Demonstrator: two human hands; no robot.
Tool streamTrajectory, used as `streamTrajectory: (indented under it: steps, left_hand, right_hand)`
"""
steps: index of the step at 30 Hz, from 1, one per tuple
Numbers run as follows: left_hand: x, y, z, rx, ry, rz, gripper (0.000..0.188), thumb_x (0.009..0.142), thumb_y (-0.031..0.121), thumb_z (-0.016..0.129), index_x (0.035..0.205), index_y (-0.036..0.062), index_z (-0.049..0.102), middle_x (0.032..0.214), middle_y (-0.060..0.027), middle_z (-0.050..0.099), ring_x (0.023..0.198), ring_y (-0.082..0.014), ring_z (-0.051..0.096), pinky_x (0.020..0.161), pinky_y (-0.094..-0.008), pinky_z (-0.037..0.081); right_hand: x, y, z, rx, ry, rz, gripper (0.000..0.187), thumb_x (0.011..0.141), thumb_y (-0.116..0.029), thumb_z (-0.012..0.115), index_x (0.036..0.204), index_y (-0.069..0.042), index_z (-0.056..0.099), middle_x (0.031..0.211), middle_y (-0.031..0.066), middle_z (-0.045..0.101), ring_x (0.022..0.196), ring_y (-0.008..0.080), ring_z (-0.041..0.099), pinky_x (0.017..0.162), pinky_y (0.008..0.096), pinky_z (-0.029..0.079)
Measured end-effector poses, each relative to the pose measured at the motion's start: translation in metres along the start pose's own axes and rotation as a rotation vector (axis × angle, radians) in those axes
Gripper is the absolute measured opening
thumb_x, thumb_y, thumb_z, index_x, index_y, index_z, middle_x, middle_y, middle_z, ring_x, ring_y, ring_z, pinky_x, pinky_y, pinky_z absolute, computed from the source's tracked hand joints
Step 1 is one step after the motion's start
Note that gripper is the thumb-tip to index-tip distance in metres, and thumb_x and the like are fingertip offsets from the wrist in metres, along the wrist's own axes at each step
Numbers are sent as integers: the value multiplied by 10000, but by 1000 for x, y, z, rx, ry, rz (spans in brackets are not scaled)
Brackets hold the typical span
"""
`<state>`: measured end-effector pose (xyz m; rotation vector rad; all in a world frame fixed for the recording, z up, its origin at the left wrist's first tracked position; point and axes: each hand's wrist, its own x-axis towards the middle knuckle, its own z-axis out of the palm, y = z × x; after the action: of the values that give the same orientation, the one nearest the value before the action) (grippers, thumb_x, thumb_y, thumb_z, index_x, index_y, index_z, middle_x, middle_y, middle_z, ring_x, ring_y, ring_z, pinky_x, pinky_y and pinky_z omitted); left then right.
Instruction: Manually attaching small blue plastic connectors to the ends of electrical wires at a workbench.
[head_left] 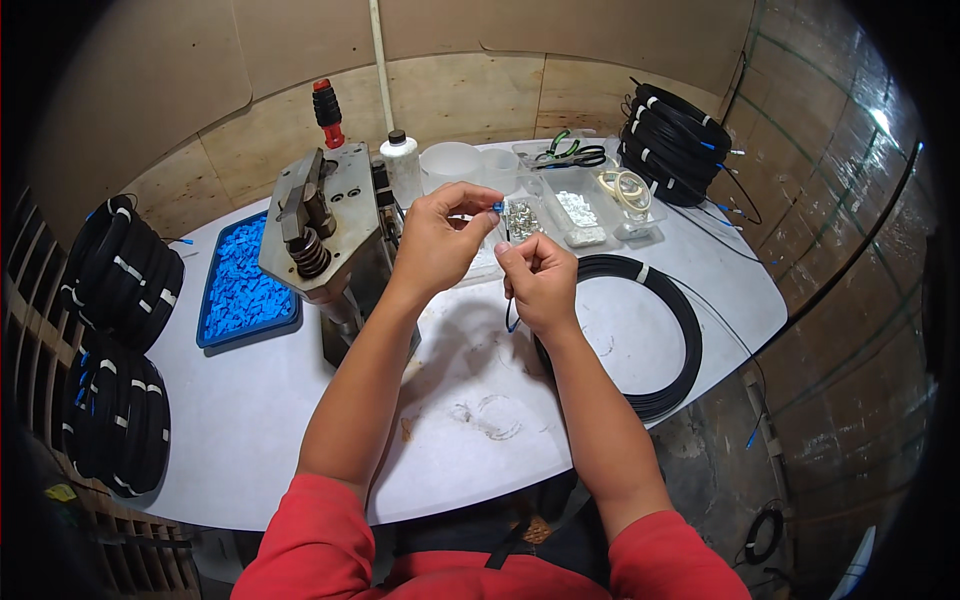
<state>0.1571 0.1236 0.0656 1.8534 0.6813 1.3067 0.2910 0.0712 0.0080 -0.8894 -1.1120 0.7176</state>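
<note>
Over the middle of the table, my left hand (447, 237) pinches a small blue connector piece (498, 208) between thumb and fingertips. Just below and to the right, my right hand (542, 283) is closed on a thin black cable (507, 230), whose upper end meets the blue piece. A short loop of cable with a blue part (512, 324) hangs under the right hand. Beside my right forearm lies a large coil of black cable (692, 335), tied with white bands. Behind the hands stands a clear tray of small metal parts (524, 218).
Left of my arms stands a metal press (345, 225) with a red-black handle. A blue tray (250, 338) of blue connectors sits beyond it. Cable coils (122, 270) hang at the left; more (672, 145) stand far right. A white bottle (402, 165), plastic bins (585, 236) and pliers (575, 152) line the back.
</note>
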Motion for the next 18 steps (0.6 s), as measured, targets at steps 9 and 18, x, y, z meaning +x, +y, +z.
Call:
streamTrajectory:
  steps: [9,18]
  left_hand:
    - [0,1,3,-100,7,-42,182,863,54,648,1034,-9,646,903,-69,671,819,-115,625,744,-259,512]
    - [1,-3,4,-152,-18,-54,193,870,88,623,1031,-17,646,850,-82,680,791,-111,634,708,-255,509]
  right_hand:
    - [0,0,-1,20,-6,-7,271,868,-129,693,668,-62,523,510,-32,519,430,16,437,404,197,335]
    - [0,1,-2,4,-4,-11,277,870,-137,695,667,-63,521,513,-31,523,433,19,445,406,197,339]
